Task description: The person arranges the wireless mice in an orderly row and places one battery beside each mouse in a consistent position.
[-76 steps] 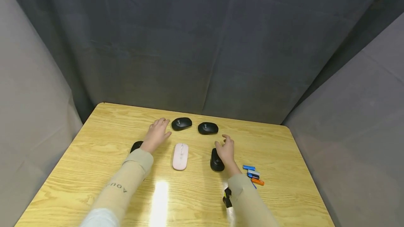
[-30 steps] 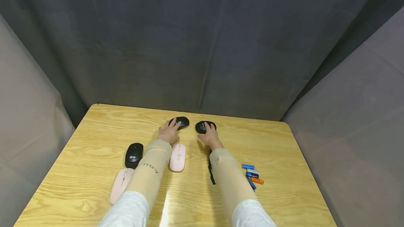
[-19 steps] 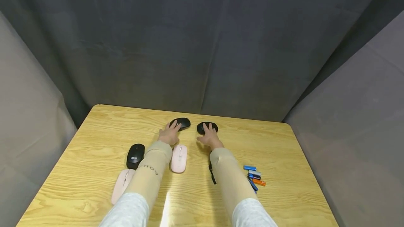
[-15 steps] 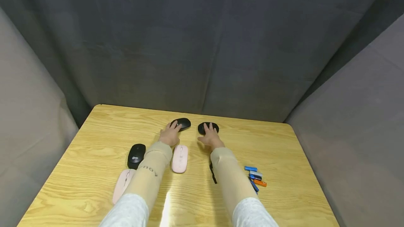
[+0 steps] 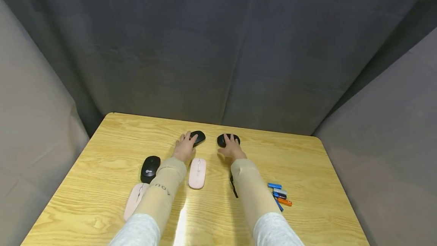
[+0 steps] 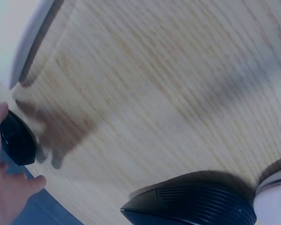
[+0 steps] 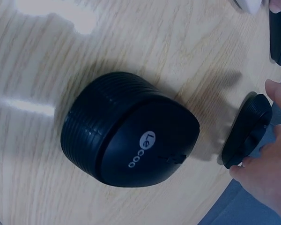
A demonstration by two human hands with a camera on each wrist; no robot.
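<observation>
In the head view my left hand [image 5: 184, 149] is at the far side of the table, holding a black computer mouse [image 5: 199, 138]. In the left wrist view that mouse [image 6: 19, 140] lies between the thumb and fingers. My right hand [image 5: 232, 150] reaches another black mouse [image 5: 222, 141], and its extended fingers rest on top. Seen from the right wrist, this mouse [image 7: 248, 133] lies between the spread thumb and fingertips. Both mice sit on the table. A pink mouse [image 5: 197, 174] lies between my forearms.
Left of my left forearm lie a black mouse [image 5: 150, 169] and a partly covered pink mouse [image 5: 135, 199]. A third black mouse, marked Lecoo [image 7: 145, 140], sits beneath my right arm. Several small blue, silver and orange pieces [image 5: 280, 196] lie at right. A dark curtain [image 5: 218, 48] hangs behind.
Both hands have reached forward to the two far black mice. The left one has since turned and shifted slightly toward me and left. The right one stays in place under my fingers.
</observation>
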